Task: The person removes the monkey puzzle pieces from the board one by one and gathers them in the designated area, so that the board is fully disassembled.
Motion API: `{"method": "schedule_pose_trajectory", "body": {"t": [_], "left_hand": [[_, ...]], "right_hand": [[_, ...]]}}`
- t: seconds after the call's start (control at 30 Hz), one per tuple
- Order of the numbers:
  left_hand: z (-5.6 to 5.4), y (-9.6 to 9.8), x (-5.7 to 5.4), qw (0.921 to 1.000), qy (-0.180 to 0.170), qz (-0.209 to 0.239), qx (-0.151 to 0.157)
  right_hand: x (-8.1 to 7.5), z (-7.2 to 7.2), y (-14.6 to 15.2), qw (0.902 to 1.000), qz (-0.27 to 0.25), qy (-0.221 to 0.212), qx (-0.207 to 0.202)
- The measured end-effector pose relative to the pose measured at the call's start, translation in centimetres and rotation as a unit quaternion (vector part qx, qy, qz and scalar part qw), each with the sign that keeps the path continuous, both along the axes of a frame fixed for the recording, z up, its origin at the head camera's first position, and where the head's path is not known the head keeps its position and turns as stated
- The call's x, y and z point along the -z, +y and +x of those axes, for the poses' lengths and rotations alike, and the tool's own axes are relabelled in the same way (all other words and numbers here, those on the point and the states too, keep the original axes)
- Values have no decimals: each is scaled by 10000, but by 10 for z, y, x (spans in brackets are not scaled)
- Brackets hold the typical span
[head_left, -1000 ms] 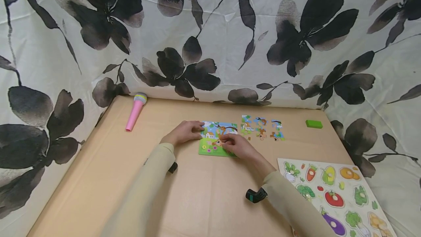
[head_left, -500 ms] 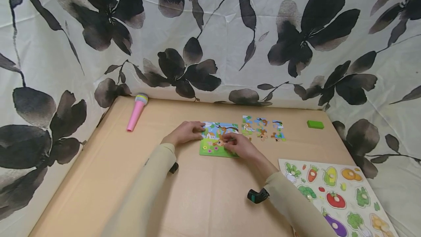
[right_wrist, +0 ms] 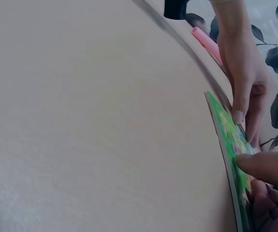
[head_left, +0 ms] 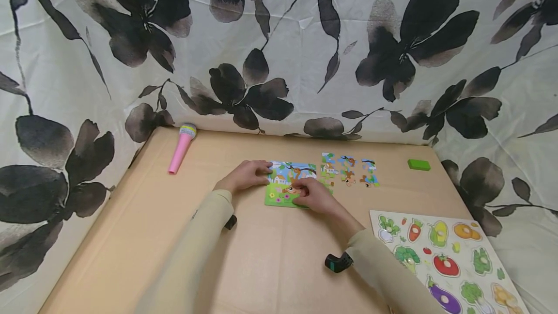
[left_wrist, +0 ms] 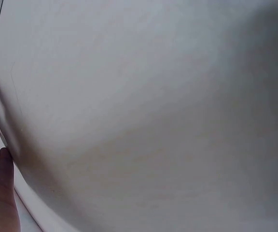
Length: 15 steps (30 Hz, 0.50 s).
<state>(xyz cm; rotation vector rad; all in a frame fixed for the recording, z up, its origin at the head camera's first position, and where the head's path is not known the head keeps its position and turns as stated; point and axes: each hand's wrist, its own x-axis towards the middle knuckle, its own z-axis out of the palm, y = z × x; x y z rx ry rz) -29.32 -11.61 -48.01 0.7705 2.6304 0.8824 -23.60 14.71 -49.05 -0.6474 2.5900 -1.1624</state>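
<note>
A jigsaw puzzle board with a green lower edge and a bright animal scene lies in the middle of the table. My left hand touches its left edge; in the right wrist view the left thumb points down at the board. Over the right part of the board is my right hand, with bent fingers and the thumb on the green area. I cannot tell whether a piece is between them. Just right of the board lie several loose jigsaw pieces, partly hidden behind the right hand.
A pink toy microphone lies at the back left of the table. At the back right is a green block. A white vegetable puzzle board lies front right, partly under the right sleeve. Floral cloth hangs behind.
My right hand has come down slightly toward the lower edge of the board, with thumb and index finger spread further apart. More of the loose green pieces shows. The left hand stays put.
</note>
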Motion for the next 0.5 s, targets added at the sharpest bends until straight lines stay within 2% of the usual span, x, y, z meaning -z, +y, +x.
{"method": "schedule_pose_trajectory", "body": {"t": [0.13,0.5], "left_hand": [[0,0,0,10000,28,-17,-3],[0,0,1,10000,47,-29,-9]], "right_hand": [[2,-1,-3,9983,285,470,-176],[-3,3,-7,9980,285,503,-274]]}}
